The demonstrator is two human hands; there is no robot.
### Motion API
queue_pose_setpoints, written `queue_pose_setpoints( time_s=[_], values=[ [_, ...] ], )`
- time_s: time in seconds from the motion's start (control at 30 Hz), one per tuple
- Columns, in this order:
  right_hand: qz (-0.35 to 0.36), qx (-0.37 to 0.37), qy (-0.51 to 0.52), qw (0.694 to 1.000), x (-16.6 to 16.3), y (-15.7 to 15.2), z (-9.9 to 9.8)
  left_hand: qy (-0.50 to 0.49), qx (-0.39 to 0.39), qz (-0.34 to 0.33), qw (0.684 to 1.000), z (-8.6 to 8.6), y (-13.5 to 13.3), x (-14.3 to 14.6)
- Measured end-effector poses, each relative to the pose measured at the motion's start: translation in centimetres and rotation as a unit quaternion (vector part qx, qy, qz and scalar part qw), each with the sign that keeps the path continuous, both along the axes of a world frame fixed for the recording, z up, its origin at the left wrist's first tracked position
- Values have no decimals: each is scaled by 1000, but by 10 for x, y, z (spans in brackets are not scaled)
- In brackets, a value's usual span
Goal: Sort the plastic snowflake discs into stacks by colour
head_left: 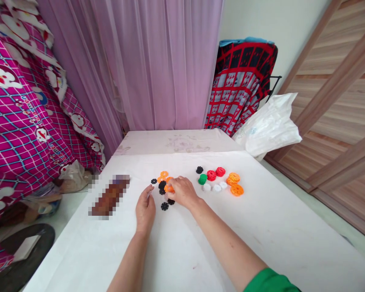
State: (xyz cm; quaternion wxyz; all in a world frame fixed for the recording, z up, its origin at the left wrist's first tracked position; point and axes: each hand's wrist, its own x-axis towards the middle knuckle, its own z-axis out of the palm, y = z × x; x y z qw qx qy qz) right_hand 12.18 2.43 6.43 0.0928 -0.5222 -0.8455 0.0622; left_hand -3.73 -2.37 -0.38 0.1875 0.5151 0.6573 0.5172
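Small plastic snowflake discs lie on a white table (261,227). My right hand (182,191) is pinched on an orange disc (169,187) in a cluster of orange and black discs (162,185). My left hand (145,209) rests beside it on the table, fingers curled together, nothing visible in them. One black disc (164,206) lies between the two hands. To the right are a green disc (202,179), red discs (215,173), white discs (214,187) and larger orange discs (235,183).
A blurred brown object (111,196) lies on the table to the left. A white plastic bag (269,123) sits at the far right corner. A pink curtain (146,61) hangs behind, bedding (24,105) on the left, and a wooden door (337,101) stands on the right.
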Motion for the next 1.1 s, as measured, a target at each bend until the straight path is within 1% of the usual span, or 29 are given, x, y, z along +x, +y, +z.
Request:
queue_pose_setpoints(
  time_s=[0.1, 0.23, 0.33, 0.4, 0.43, 0.5, 0.73, 0.9, 1.03, 1.1],
  values=[
    [-58, 18, 47, 997, 40, -8, 3, 10, -6, -1, 1000, 0, 0, 0],
    [-154, 67, 74, 983, 129, -22, 7, 5, -11, 0, 1000, 1, 0, 0],
    [-275, 89, 36, 957, 194, -32, 8, 10, -22, -6, 1000, 4, 0, 0],
    [-296, 88, 7, 951, 223, -36, 7, 13, -33, -6, 999, 5, 0, 1],
    [-295, 83, -6, 952, 231, -37, 6, 15, -36, -5, 999, 6, -1, 1],
    [-282, 73, -22, 956, 237, -37, 5, 18, -37, -3, 999, 8, -1, 1],
    [-245, 55, -38, 967, 220, -31, 1, 33, -44, 0, 998, 9, -1, 0],
    [-242, 53, -40, 968, 223, -33, -1, 32, -42, 6, 999, 6, 0, 0],
    [-267, 81, 4, 960, 226, -35, 7, 30, -39, 0, 999, 5, 0, -1],
    [-273, 95, 31, 957, 218, -32, 15, 27, -39, -1, 999, 4, 0, -1]
  ],
)
